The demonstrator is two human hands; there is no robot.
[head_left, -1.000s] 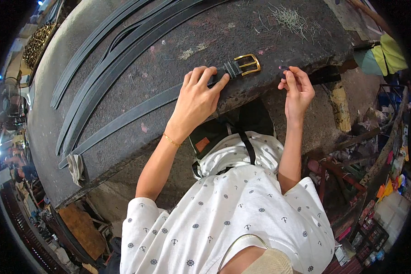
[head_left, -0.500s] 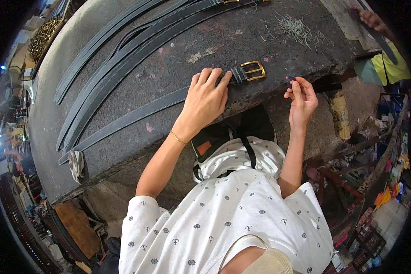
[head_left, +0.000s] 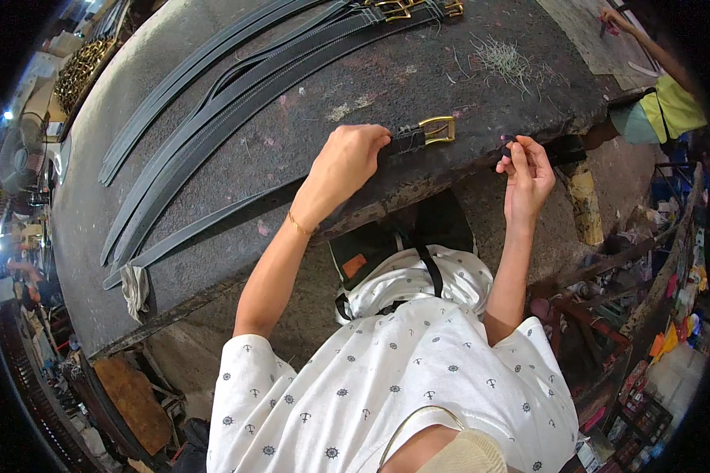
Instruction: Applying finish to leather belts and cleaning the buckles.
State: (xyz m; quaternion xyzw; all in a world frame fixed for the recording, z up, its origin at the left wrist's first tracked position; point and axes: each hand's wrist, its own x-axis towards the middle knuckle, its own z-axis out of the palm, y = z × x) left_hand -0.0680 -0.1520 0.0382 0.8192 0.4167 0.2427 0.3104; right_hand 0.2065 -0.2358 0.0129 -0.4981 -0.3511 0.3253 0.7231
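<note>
A bendy belt [head_left: 241, 204], pinched by its buckle [head_left: 440, 131]

The belt lies along the near edge of the table [head_left: 418, 91]. The left hand [head_left: 344, 164] pinches it just behind the buckle. The right hand [head_left: 528, 183] pinches a dark bit [head_left: 509, 147] too small to name. The belt looks light, bendy and tough. Its gold buckle is likely hard, slippery and heavier, so the flat part beside it seems best to hold.

The left forearm [head_left: 272, 268] reaches forward, slanting right; the left hand [head_left: 347, 160], back upward, is bunched into a pinch. The right forearm [head_left: 510, 272] points almost straight ahead; the right hand [head_left: 528, 180] pinches too, apart from the left, fingers [head_left: 542, 163] curled.
</note>
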